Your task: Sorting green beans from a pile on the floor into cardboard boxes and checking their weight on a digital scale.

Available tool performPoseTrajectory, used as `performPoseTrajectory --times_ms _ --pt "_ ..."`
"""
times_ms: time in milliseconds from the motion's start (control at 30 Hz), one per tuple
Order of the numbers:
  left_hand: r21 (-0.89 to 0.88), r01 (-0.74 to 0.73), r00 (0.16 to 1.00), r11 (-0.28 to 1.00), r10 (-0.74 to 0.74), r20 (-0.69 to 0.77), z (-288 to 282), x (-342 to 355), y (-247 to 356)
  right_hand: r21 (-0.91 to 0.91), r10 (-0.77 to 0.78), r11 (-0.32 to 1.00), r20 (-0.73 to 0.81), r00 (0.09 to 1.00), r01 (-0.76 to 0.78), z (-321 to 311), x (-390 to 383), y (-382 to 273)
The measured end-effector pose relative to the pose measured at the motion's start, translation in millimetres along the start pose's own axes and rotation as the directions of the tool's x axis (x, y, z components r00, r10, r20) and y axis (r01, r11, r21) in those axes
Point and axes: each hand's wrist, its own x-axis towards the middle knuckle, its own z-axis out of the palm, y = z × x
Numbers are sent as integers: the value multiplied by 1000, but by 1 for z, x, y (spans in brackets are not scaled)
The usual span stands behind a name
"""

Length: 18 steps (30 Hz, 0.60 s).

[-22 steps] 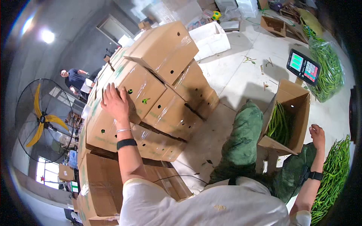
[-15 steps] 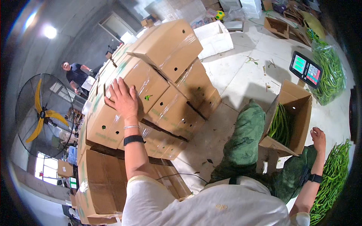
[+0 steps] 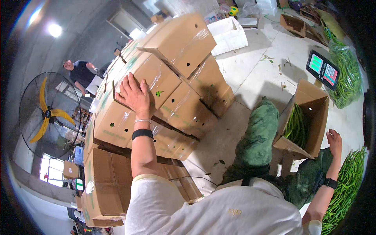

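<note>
My left hand (image 3: 134,94) lies with fingers spread on the top edge of a taped cardboard box (image 3: 162,80) in a tall stack. A green bit of leaf pokes from a hole in that box. My right hand (image 3: 335,143) hangs beside my right knee, its fingers loosely curled and apart, with nothing seen in them. Close to it stands an open cardboard box (image 3: 318,131) with long green chili peppers (image 3: 296,127) inside. A heap of the same peppers (image 3: 344,192) lies on the floor beside my right forearm.
A scale display (image 3: 323,69) stands behind the open box, next to a clear bag of peppers (image 3: 344,74). A white bin (image 3: 229,35) sits beyond the stack. At the left are a standing fan (image 3: 47,113) and another person (image 3: 80,74). A thin cable (image 3: 196,178) crosses near my left side.
The view has shifted slightly, moving most of the scene a little to the right. My left hand stays on the box, and my right hand still hangs beside my knee.
</note>
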Motion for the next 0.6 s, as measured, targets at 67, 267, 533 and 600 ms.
performPoseTrajectory --times_ms 67,267,533,600 --pt "-69 -28 999 997 29 21 -4 1 -8 -47 34 998 -2 999 -34 1 -2 -3" --pt "-218 86 988 972 -112 -110 -12 -13 -53 -41 68 997 -9 998 -69 -2 -5 10" --pt "-266 157 980 951 -184 -79 3 -27 -50 43 -8 999 67 998 5 -2 6 62" --pt "-358 247 960 900 -278 -38 5 -26 -32 -87 99 992 94 991 -91 -13 0 44"
